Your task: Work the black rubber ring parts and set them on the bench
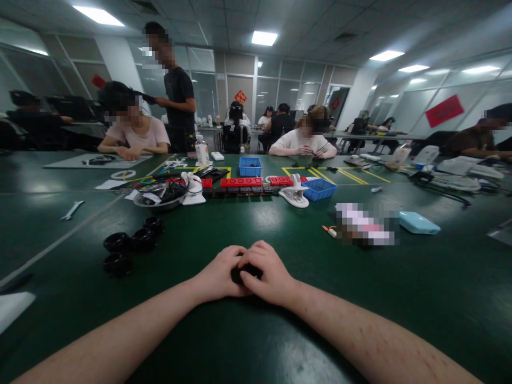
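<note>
In the middle of the green table (188, 341), both of my hands are closed around one round black part (248, 272), mostly hidden by the fingers. My left hand (218, 273) wraps its left side. From the right, my right hand (272, 274) curls over the top, its thumb across the near face. To the left lie several glossy black wheel-like parts: one (117, 242) at the left, another (143, 240) beside it, one (154, 225) farther back and one (117, 264) closest to me.
A wrench (72, 210) lies far left. Across the table's middle stand red power strips (241, 182), white clamps (295, 193), a bowl of cables (160, 200) and blue bins (320, 189). A light-blue case (419, 222) sits right. People sit opposite; one person (179, 90) stands.
</note>
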`<state>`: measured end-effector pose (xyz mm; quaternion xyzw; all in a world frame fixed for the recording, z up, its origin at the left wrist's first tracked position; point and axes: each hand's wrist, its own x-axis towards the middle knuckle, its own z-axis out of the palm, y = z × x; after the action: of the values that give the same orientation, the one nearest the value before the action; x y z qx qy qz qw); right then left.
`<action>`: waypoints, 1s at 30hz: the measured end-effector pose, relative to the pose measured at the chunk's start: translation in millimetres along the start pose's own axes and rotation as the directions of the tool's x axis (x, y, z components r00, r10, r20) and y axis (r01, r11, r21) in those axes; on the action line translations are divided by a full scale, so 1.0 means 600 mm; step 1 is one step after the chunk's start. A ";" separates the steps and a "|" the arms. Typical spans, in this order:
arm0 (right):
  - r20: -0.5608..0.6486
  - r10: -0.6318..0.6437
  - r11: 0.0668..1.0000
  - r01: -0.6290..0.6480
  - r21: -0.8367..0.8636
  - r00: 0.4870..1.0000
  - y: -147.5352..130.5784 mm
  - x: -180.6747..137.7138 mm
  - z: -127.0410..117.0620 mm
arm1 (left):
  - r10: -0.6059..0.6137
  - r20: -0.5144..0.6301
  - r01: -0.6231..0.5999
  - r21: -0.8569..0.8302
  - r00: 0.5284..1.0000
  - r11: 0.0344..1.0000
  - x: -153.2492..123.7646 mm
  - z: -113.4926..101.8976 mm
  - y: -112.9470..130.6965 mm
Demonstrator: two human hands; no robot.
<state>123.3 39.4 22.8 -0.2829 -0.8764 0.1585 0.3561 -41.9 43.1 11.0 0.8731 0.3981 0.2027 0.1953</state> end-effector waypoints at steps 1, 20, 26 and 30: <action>0.016 -0.031 0.999 0.031 0.015 0.999 -0.001 -0.001 0.000 | 0.022 0.019 -0.022 -0.011 1.000 1.000 0.000 -0.001 -0.004; -0.059 0.100 0.990 -0.105 -0.090 0.993 0.000 -0.002 0.005 | -0.039 -0.001 0.039 0.043 0.999 0.998 -0.003 0.002 0.006; -0.003 0.018 1.000 -0.018 -0.025 1.000 0.000 -0.001 0.001 | 0.034 0.025 -0.034 -0.020 0.999 0.999 -0.002 -0.004 -0.005; 0.038 -0.074 0.997 0.072 0.039 0.997 -0.006 -0.002 -0.002 | 0.089 0.072 -0.086 -0.045 0.993 0.995 -0.002 -0.010 -0.009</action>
<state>123.4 36.1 24.7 -0.2407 -0.8897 0.1675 0.3498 -49.0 46.7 13.1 0.8925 0.3475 0.1867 0.2190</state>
